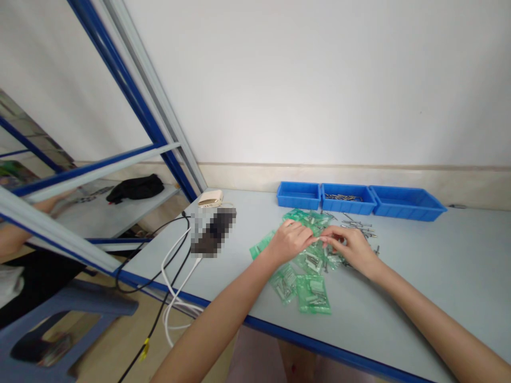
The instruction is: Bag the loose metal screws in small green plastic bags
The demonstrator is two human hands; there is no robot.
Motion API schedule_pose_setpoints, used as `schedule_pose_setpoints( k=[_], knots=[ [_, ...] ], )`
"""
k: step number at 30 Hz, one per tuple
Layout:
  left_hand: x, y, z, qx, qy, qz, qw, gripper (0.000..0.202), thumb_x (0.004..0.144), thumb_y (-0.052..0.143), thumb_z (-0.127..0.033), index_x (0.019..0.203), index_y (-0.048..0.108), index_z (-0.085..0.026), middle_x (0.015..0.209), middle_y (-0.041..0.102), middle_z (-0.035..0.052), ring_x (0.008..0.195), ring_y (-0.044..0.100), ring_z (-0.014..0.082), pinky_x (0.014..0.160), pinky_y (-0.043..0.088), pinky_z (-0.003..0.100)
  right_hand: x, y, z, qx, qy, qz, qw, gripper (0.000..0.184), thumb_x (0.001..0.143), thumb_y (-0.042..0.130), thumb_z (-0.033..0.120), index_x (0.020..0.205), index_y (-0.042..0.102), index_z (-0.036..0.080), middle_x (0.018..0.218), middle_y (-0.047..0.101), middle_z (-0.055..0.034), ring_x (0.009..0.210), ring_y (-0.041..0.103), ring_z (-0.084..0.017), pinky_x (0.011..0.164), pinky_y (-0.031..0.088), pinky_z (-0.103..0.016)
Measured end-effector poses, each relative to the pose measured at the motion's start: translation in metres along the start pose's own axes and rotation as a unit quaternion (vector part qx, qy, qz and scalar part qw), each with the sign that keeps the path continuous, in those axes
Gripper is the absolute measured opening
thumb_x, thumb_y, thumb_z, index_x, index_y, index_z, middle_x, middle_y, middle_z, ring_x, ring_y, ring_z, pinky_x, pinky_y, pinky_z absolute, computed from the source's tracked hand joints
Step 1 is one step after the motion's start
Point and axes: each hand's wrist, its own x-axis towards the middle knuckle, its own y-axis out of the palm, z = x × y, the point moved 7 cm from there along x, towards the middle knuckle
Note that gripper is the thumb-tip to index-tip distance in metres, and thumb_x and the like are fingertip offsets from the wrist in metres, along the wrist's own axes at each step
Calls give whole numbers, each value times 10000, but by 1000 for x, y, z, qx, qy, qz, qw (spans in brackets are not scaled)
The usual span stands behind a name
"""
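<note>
My left hand (289,240) and my right hand (352,246) meet over a heap of small green plastic bags (313,292) that hold metal screws. Both hands have their fingers pinched together on a small green bag (322,240) between them. Loose metal screws (359,224) lie on the table just behind my right hand. More filled green bags (305,215) lie behind my left hand.
Three blue bins (407,205) stand in a row by the wall; the middle bin (347,198) holds screws. A beige device (210,198), a blurred dark object (211,234) and cables (175,266) lie at the left. A blue rack frame (131,90) and another person's arm (11,239) are farther left.
</note>
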Motion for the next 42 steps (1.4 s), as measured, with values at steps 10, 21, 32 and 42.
schedule_pose_setpoints(
  k=[10,21,32,42],
  knots=[
    [0,4,-2,5,21,15,1000,336,980,331,-266,724,524,-165,661,602,3,668,561,134,687,359,295,1,-1,-5,-3,7,-5,1000,263,858,504,437,845,649,218,676,665,7,563,565,-137,588,419,-255],
    [0,5,-2,21,26,-5,999,341,987,324,-271,729,518,-160,630,580,-17,630,554,118,657,362,274,-1,1,0,-36,-3,14,999,392,904,408,472,726,641,212,604,632,4,544,547,-139,580,387,-259],
    [-5,0,27,3,-119,-5,993,398,986,298,-357,769,566,-158,699,627,21,693,561,145,709,361,304,26,-32,-19,-116,52,-99,987,473,889,375,526,677,653,207,644,658,-19,586,561,-167,564,346,-269],
    [-31,-36,66,41,-288,6,957,200,942,421,-299,1016,569,-187,981,668,49,955,552,210,899,348,379,85,-81,-56,-385,70,-182,902,352,893,405,433,984,701,266,1195,589,-107,1043,490,-307,784,357,-447]
  ],
)
